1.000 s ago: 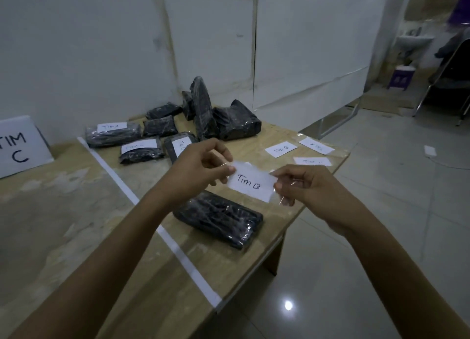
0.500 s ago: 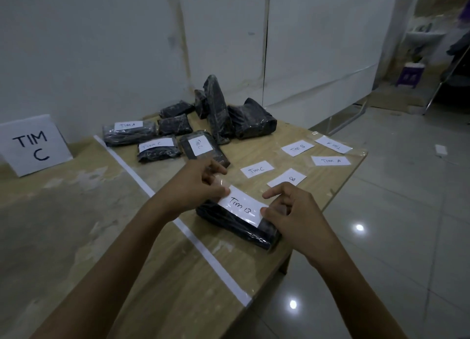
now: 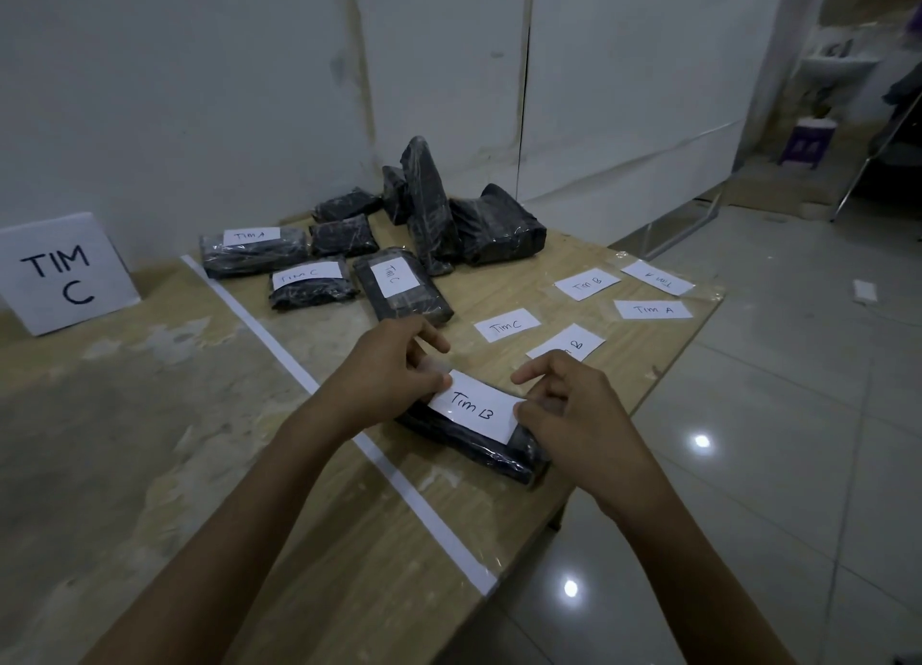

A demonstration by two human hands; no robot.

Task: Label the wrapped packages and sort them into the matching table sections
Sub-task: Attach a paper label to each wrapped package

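In the lower middle of the frame, a black wrapped package [image 3: 481, 452] lies on the table [image 3: 499, 275], just right of the white tape strip [image 3: 279, 350]. The Tim B label [image 3: 474, 407] lies on top of it. The left hand [image 3: 389, 380], fingers curled, pinches the label's left end, and the right hand [image 3: 574, 415] pinches its right end likewise. Above them, five loose labels [image 3: 506, 325] lie flat. Higher still, three labelled packages [image 3: 309, 295] sit beside an unlabelled pile [image 3: 494, 225]. At the left edge stands a TIM C sign [image 3: 62, 273].
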